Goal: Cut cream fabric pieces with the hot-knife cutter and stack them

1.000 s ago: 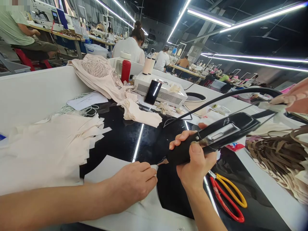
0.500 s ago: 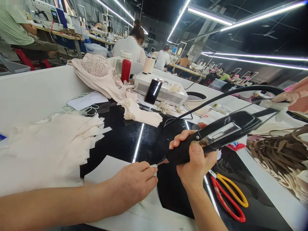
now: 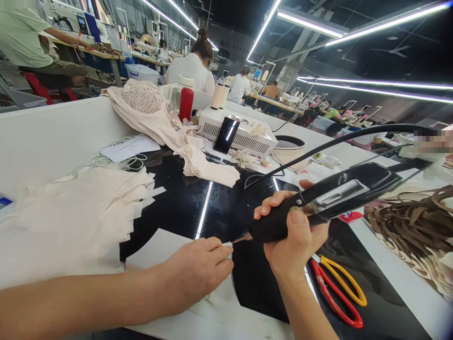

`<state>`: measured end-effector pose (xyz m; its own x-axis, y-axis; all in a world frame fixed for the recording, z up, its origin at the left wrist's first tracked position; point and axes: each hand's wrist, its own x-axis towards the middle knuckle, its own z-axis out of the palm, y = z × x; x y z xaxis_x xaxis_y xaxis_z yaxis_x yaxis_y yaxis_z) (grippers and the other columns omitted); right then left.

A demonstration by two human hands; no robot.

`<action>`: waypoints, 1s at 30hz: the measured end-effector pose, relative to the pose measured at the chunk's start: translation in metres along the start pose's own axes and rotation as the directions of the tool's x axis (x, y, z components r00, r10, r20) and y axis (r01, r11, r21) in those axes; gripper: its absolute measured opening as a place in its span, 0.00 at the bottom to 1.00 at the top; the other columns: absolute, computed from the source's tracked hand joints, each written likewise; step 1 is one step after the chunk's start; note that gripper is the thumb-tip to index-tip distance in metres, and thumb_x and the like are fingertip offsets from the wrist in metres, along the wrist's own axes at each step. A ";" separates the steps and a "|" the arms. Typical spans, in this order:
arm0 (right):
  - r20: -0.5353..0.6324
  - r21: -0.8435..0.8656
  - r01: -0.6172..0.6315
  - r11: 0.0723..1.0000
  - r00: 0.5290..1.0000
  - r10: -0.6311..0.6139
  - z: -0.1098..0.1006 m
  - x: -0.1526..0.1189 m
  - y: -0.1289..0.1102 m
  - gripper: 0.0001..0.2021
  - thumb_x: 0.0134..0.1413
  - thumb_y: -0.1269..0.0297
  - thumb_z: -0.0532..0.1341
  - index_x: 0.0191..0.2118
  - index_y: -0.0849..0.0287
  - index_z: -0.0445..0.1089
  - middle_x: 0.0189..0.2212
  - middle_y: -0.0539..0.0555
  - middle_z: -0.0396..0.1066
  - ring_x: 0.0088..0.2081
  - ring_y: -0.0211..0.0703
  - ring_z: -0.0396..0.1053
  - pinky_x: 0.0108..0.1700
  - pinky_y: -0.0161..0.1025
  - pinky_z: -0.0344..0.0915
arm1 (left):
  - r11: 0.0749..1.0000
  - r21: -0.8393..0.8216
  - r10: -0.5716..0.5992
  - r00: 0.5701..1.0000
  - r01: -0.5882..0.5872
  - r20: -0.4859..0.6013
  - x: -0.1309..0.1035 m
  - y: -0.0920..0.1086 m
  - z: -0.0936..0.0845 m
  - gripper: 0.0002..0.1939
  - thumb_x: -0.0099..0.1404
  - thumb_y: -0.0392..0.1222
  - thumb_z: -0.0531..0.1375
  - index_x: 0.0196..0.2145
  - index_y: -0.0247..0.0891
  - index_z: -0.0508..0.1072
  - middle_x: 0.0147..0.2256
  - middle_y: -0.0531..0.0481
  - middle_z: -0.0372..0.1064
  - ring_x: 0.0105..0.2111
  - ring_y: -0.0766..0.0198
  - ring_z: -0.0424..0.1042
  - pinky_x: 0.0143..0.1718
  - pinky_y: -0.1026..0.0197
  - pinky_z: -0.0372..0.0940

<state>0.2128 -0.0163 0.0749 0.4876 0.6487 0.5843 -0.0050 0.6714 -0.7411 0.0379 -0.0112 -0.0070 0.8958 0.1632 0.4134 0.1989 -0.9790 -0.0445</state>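
My right hand (image 3: pixel 300 236) is wrapped round a black corded hand tool (image 3: pixel 271 224) with a long metal lever on its upper side. Its narrow metal tip points left and down, close to my left fingertips. My left hand (image 3: pixel 203 264) lies low over a white sheet (image 3: pixel 155 252), fingers pinched on a small whitish piece (image 3: pixel 228 244) that mostly hides behind them. Whether the tip touches that piece, I cannot tell. Scissors (image 3: pixel 339 288) with one red and one yellow handle lie right of my right wrist.
Cream fabric pieces (image 3: pixel 74 217) are piled at left, with another stack (image 3: pixel 208 167) further back. A phone (image 3: pixel 226 134) leans on a white vented box (image 3: pixel 244 130) near a red bottle (image 3: pixel 186 104). Brown straps (image 3: pixel 414 222) lie at right. Several people sit beyond the partition.
My right hand and the black tool have shifted slightly right, drawing the tip a little back from the left fingers. The left hand has barely moved. A person at far left has stretched an arm forward.
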 end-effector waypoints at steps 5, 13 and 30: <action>0.018 -0.025 -0.011 1.000 1.000 0.012 -0.001 -0.005 0.004 0.19 0.57 0.60 0.70 0.51 0.51 0.66 0.30 0.45 0.71 0.25 0.37 0.70 0.27 0.38 0.73 | 1.000 0.016 -0.001 1.000 0.002 -0.009 -0.001 0.000 0.001 0.10 0.69 0.25 0.58 0.45 0.34 0.74 0.53 0.40 0.75 0.50 0.58 0.74 0.51 0.56 0.70; 0.005 -0.020 -0.029 0.999 1.000 0.030 -0.001 -0.005 0.002 0.19 0.58 0.62 0.69 0.52 0.51 0.67 0.31 0.46 0.72 0.26 0.38 0.70 0.27 0.38 0.73 | 1.000 0.001 -0.013 1.000 0.013 0.009 -0.004 0.001 0.006 0.11 0.70 0.25 0.59 0.47 0.35 0.74 0.53 0.40 0.75 0.50 0.57 0.74 0.53 0.55 0.69; -0.023 -0.062 -0.039 0.997 0.999 0.038 0.001 -0.006 0.000 0.18 0.57 0.62 0.69 0.52 0.51 0.66 0.30 0.45 0.71 0.25 0.38 0.69 0.27 0.39 0.73 | 1.000 0.009 0.004 1.000 -0.004 0.022 -0.005 0.000 0.006 0.11 0.69 0.25 0.59 0.47 0.35 0.74 0.54 0.40 0.74 0.50 0.57 0.74 0.52 0.56 0.69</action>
<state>0.2086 -0.0197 0.0712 0.5070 0.6651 0.5483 0.0304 0.6219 -0.7825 0.0360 -0.0113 -0.0146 0.9052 0.1622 0.3928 0.1988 -0.9786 -0.0540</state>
